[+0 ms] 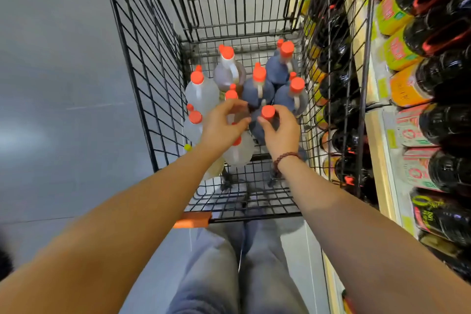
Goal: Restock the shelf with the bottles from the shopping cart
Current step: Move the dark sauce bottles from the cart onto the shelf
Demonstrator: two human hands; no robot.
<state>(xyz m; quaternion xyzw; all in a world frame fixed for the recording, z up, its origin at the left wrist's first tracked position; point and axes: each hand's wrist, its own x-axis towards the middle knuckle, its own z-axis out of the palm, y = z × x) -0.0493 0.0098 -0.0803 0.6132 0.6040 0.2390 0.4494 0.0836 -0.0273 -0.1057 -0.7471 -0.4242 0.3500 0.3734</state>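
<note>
The dark bottle stands upright near the middle of the shopping cart, and the right hand grips it just under its red cap, thumb on the near side and fingers curled round the far side of the neck. The left hand is just beside it, fingers curved over the next bottle's top. Whether it has closed on anything cannot be told, since the hand hides what is beneath it.

The gripped bottle's long axis runs straight up toward the camera, so the cap sits highest and the body drops away below the hand. Other capped bottles crowd it closely: a clear bottle to the left and more dark ones beyond.

The shelf lies to the person's right, past the cart's wire side wall, already lined with dark shelf bottles. The right hand is therefore the nearer one to the shelf. The coming move probably calls for a lift straight up along the bottle's axis until it clears its neighbours and the cart rim, then a swing to the right. A sideways pull before that could knock over the bottles packed round it.
</note>
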